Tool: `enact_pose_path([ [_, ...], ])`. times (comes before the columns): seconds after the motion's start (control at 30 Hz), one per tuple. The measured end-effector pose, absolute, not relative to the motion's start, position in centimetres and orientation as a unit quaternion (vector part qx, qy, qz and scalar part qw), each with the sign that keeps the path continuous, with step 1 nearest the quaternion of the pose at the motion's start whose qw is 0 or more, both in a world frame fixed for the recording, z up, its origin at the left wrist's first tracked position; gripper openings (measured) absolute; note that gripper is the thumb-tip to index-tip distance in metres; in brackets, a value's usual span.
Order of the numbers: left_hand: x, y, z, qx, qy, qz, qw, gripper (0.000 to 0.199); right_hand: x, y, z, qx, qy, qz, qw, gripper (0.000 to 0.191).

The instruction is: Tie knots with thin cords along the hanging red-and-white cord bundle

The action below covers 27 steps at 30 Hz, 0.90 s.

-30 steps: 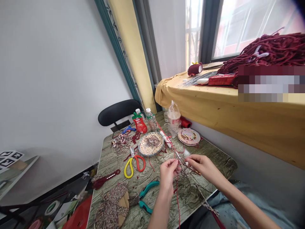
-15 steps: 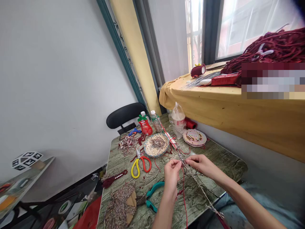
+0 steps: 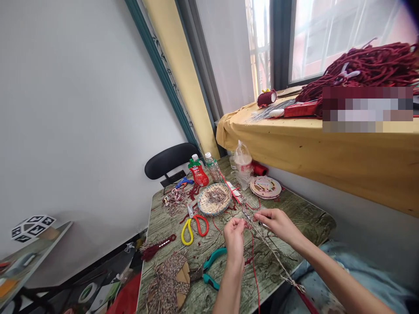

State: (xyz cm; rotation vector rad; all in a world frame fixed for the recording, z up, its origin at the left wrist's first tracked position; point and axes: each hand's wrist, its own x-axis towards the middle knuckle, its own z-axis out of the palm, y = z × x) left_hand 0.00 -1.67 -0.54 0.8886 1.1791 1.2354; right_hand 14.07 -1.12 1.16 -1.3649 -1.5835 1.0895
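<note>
A bundle of thin mottled cords (image 3: 271, 250) runs taut and slanting across the table, from near the bottles to a knotted end by my lap. My left hand (image 3: 234, 237) is closed in a pinch at the bundle's left side, on a thin red cord (image 3: 254, 270) that hangs down below it. Across the bundle, my right hand (image 3: 278, 224) is closed too, thumb and forefinger together close to the strands. A small dark thing shows under its fingers; what it grips is too small to make out.
Scissors (image 3: 187, 231) with yellow and red handles lie left of my hands, near teal-handled pliers (image 3: 209, 266) and cord wound on cardboard (image 3: 168, 279). Behind are a woven basket (image 3: 204, 209) of cord scraps, a red pouch (image 3: 199, 174), a bottle (image 3: 212, 168) and a round disc (image 3: 266, 187).
My right hand has drawn slightly away from my left, widening the gap between their fingertips. A dark thing now shows under the right fingers. The whole view has shifted a little.
</note>
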Motion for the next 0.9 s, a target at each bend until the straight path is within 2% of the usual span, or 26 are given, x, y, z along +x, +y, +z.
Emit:
enact_pose_path([
  [0.27,0.1,-1.9,-1.1,0.393,0.475,0.513,0.597,0.034,13.6,-1.1,0.8,-0.489,-0.568,0.561,0.35,0.027],
  [0.47,0.0,-1.6,-1.1,0.404,0.48,0.508,0.591,0.033,13.8,-1.4,0.4,-0.44,-0.521,0.637,0.358,0.025],
  [0.9,-0.4,-2.0,-0.4,0.391,0.493,0.483,0.609,0.031,13.4,-1.0,-0.6,-0.402,-0.497,0.672,0.374,0.033],
])
